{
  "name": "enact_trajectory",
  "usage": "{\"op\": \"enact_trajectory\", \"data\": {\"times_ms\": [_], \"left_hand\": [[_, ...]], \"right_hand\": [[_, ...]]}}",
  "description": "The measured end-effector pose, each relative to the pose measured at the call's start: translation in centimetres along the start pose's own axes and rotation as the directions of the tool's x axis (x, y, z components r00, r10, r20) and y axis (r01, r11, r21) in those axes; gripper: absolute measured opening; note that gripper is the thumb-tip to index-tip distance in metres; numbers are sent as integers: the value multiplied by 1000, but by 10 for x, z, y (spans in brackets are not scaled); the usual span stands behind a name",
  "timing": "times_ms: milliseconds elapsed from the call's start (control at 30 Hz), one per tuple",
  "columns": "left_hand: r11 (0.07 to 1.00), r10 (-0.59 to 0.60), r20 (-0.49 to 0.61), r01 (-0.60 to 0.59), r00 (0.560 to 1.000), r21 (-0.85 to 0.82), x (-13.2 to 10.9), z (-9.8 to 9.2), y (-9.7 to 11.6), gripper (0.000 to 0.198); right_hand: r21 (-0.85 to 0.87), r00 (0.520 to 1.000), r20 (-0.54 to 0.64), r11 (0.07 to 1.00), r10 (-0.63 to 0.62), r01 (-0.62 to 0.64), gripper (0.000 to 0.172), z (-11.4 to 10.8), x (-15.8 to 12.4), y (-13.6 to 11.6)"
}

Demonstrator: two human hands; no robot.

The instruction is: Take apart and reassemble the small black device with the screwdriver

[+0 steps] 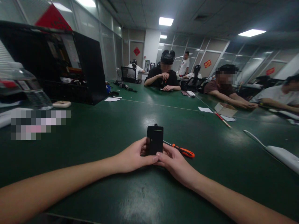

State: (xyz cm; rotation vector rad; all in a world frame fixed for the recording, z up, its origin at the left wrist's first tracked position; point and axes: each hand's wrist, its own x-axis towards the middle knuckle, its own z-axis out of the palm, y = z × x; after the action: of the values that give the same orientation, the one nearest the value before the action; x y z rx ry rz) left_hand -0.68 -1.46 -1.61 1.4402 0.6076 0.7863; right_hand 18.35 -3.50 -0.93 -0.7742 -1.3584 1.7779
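Between my two hands stands a small black rectangular plastic device (155,140), with a little loop at its top edge and a slot near the top. My left hand (136,154) grips its left side, the thumb along the lower edge. On the other side my right hand (174,160) closes round the lower right corner, its thumb on the front face. Both thumbs meet near the bottom of the device. Behind my right hand a screwdriver (185,151) with an orange and black handle lies on the green table (112,130).
A black computer case (91,65) stands open at the left, beside a clear plastic bottle (35,90). At right lie a white power strip (282,157) and a small open box (225,109). Across the table a person in black (163,77) works with their hands; others sit further right.
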Motion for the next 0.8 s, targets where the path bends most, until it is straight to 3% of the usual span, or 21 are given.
{"op": "enact_trajectory", "data": {"times_ms": [233,467,800], "left_hand": [[999,46,56,-44,997,-24,2,-1,-3,45],[996,84,11,-84,996,3,3,-4,-1,41],[997,74,-21,-74,997,0,-1,2,-1,46]], "right_hand": [[-39,998,35,998,53,-52,44,-3,-1,0],[-15,990,125,998,59,-57,47,-5,-2,-5],[-55,997,29,996,68,-66,44,-7,0,3]]}}
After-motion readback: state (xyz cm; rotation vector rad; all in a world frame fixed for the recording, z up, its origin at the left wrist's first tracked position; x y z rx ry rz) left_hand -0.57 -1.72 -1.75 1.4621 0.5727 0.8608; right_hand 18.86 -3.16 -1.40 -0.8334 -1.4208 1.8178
